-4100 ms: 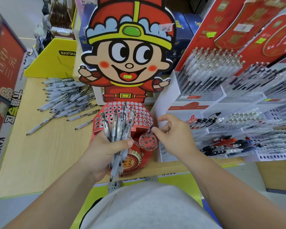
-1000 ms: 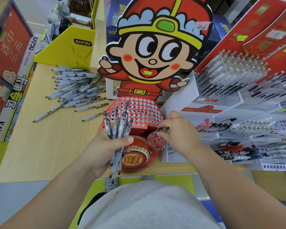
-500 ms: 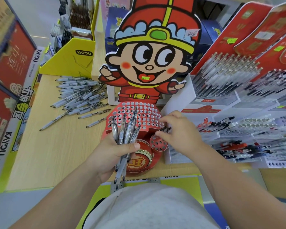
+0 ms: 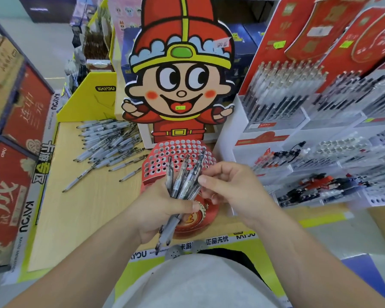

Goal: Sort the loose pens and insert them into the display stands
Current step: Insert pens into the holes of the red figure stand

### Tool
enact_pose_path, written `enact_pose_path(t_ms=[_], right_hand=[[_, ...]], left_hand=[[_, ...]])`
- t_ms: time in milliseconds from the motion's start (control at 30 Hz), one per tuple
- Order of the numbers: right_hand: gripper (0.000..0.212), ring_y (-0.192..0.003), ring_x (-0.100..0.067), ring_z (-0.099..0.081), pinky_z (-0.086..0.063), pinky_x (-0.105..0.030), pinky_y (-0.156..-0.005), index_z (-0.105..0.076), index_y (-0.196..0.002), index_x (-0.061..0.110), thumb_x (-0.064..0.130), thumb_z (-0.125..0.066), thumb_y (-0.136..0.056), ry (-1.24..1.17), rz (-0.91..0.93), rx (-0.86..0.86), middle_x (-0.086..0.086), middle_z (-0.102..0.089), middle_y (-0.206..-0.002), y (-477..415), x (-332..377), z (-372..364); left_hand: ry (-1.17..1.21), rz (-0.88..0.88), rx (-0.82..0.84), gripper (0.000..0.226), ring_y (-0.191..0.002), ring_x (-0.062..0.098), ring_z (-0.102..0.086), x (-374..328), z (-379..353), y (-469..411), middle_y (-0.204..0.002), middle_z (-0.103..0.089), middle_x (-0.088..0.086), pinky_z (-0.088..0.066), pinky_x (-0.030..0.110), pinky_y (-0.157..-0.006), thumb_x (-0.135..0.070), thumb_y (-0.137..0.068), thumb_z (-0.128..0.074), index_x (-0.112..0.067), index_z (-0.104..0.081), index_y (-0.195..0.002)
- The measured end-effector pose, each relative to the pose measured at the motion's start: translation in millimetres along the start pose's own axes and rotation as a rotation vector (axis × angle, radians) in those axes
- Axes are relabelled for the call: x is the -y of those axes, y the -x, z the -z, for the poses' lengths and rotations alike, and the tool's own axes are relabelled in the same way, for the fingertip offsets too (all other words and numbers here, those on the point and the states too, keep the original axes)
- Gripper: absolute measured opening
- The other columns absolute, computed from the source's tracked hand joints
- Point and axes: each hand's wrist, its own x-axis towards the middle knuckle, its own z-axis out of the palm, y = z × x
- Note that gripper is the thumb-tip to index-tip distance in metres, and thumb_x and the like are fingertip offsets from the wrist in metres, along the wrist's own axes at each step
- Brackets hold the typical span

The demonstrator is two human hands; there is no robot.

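My left hand grips a bundle of clear pens, tips pointing down, over the red display stand with its rows of white holes. My right hand is at the bundle's right side, thumb and forefinger touching one pen near its top; whether it grips that pen I cannot tell. A pile of loose pens lies on the wooden tabletop at the back left. The stand's lower red round part is partly hidden by my hands.
A big cartoon cardboard figure rises right behind the stand. White tiered racks full of pens fill the right side. A yellow box stands at the back left, red boxes along the left edge.
My right hand has left the small round part of the stand and moved left and up to the bundle in my left hand. The view has shifted a little.
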Motion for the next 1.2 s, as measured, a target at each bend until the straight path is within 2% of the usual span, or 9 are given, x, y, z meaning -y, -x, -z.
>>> enact_pose_path(t_ms=[233, 433, 633, 767, 867, 933, 1067, 1133, 1200], right_hand=[[0.007, -0.066, -0.016, -0.066, -0.051, -0.023, -0.056, -0.068, -0.091, 0.004, 0.004, -0.073, -0.086, -0.062, -0.023, 0.119, -0.01, -0.068, -0.077, 2, -11, 25], [0.007, -0.066, -0.019, -0.069, -0.051, -0.021, -0.053, -0.065, -0.091, 0.005, 0.005, -0.07, -0.087, -0.208, -0.044, 0.133, -0.018, -0.071, -0.08, -3, -15, 53], [0.007, -0.063, -0.018, -0.07, -0.056, -0.022, -0.053, -0.061, -0.089, 0.005, -0.001, -0.065, -0.091, -0.303, -0.008, 0.096, -0.016, -0.07, -0.077, -7, -13, 80], [0.008, -0.061, -0.018, -0.069, -0.056, -0.023, -0.052, -0.062, -0.088, 0.006, -0.001, -0.065, -0.091, -0.32, 0.065, 0.127, -0.013, -0.07, -0.074, -6, -8, 88], [0.011, -0.063, -0.018, -0.069, -0.057, -0.026, -0.059, -0.064, -0.094, 0.008, -0.002, -0.063, -0.093, -0.206, 0.24, 0.08, -0.008, -0.071, -0.073, -4, -1, 98], [0.016, -0.067, -0.019, -0.07, -0.056, -0.027, -0.063, -0.065, -0.099, 0.01, -0.004, -0.062, -0.093, -0.078, 0.394, 0.071, -0.006, -0.072, -0.076, -3, 3, 106], [0.026, -0.073, -0.018, -0.071, -0.058, -0.033, -0.069, -0.064, -0.096, 0.027, 0.001, -0.066, -0.093, 0.134, 0.497, 0.017, 0.004, -0.072, -0.082, -13, -10, 115], [0.027, -0.076, -0.014, -0.07, -0.06, -0.042, -0.075, -0.062, -0.094, 0.035, 0.009, -0.069, -0.093, 0.293, 0.53, -0.049, 0.013, -0.071, -0.085, -21, -26, 116], [0.021, -0.076, -0.007, -0.069, -0.059, -0.041, -0.075, -0.065, -0.102, 0.035, 0.017, -0.07, -0.092, 0.451, 0.572, -0.082, 0.02, -0.069, -0.085, -25, -41, 116]], left_hand=[[0.011, 0.013, -0.014, 0.027, -0.062, 0.022, -0.054, -4, -27, -7, -0.07, -0.064, 0.004, -0.05, 0.028, -0.053, 0.006, -0.079, -0.079, -0.015, -0.07, -0.095], [0.11, 0.016, -0.091, 0.009, -0.061, 0.02, -0.059, -5, -51, -14, -0.081, -0.069, 0.01, -0.052, 0.032, -0.059, -0.023, -0.086, -0.078, -0.017, -0.078, -0.093], [0.074, 0.026, -0.278, 0.024, -0.055, 0.02, -0.057, 2, -70, -22, -0.064, -0.063, 0.007, -0.046, 0.032, -0.055, -0.011, -0.089, -0.073, -0.02, -0.077, -0.067], [0.102, -0.012, -0.333, 0.018, -0.045, 0.016, -0.056, 1, -82, -25, -0.056, -0.062, 0.002, -0.045, 0.026, -0.048, -0.004, -0.09, -0.07, -0.012, -0.067, -0.075], [0.054, -0.044, -0.475, 0.026, -0.052, 0.025, -0.053, 3, -81, -28, -0.051, -0.054, 0.007, -0.046, 0.032, -0.062, -0.012, -0.089, -0.075, -0.006, -0.059, -0.069], [0.05, -0.055, -0.551, 0.018, -0.063, 0.029, -0.057, 5, -76, -27, -0.061, -0.06, 0.013, -0.048, 0.035, -0.069, -0.013, -0.09, -0.075, -0.005, -0.068, -0.074], [0.129, -0.016, -0.581, 0.007, -0.064, 0.028, -0.057, 6, -70, -23, -0.082, -0.062, 0.021, -0.045, 0.039, -0.067, -0.01, -0.09, -0.073, -0.008, -0.077, -0.084], [0.139, 0.005, -0.595, 0.01, -0.064, 0.026, -0.058, 7, -70, -22, -0.082, -0.063, 0.02, -0.046, 0.04, -0.068, -0.009, -0.09, -0.073, -0.003, -0.075, -0.082], [0.131, 0.028, -0.593, 0.015, -0.065, 0.026, -0.057, 8, -72, -21, -0.08, -0.062, 0.02, -0.044, 0.043, -0.072, -0.009, -0.09, -0.072, -0.001, -0.074, -0.078]])
